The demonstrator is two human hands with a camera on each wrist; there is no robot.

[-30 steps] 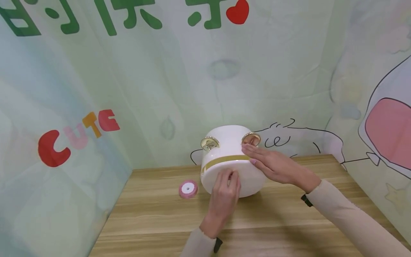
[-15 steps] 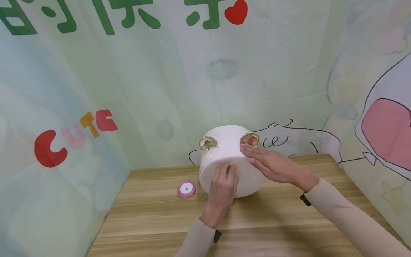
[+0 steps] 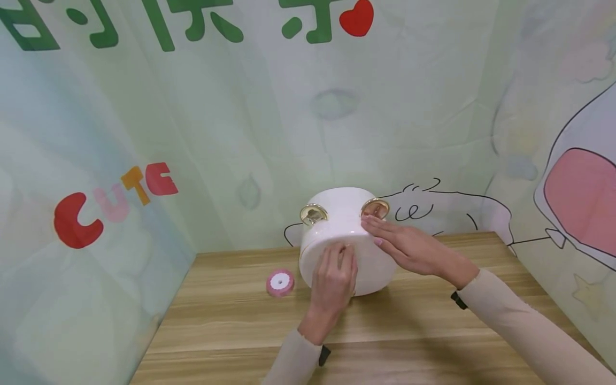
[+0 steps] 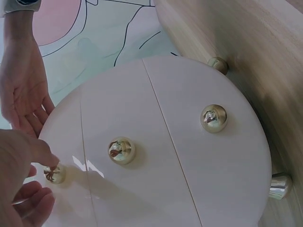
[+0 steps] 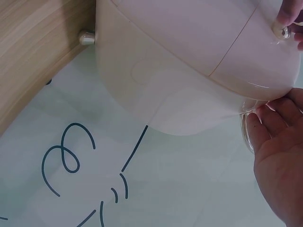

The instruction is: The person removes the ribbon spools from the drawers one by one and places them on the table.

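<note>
A glossy white rounded storage box (image 3: 375, 274) with gold ear-like rings stands on the table. Its front, in the left wrist view, has two thin seams and several round gold knobs. My left hand (image 3: 333, 278) pinches the top gold knob (image 4: 55, 176) between thumb and fingers. Beside the right gold ring (image 3: 376, 208), my right hand (image 3: 415, 247) rests straight fingers on the box's upper side. In the right wrist view the right fingers (image 5: 272, 124) lie at the box's edge. The front sits flush with the body.
A pink ribbon spool (image 3: 280, 282) with a white centre lies left of the box on the wooden table (image 3: 216, 326). Gold feet (image 4: 280, 186) show under the box. A printed cloth backdrop (image 3: 240, 133) stands close behind it and along both sides.
The gold band showing between the top front section and the body has disappeared as that section closed. My left hand shifted slightly up with the knob; the right hand stayed in place.
</note>
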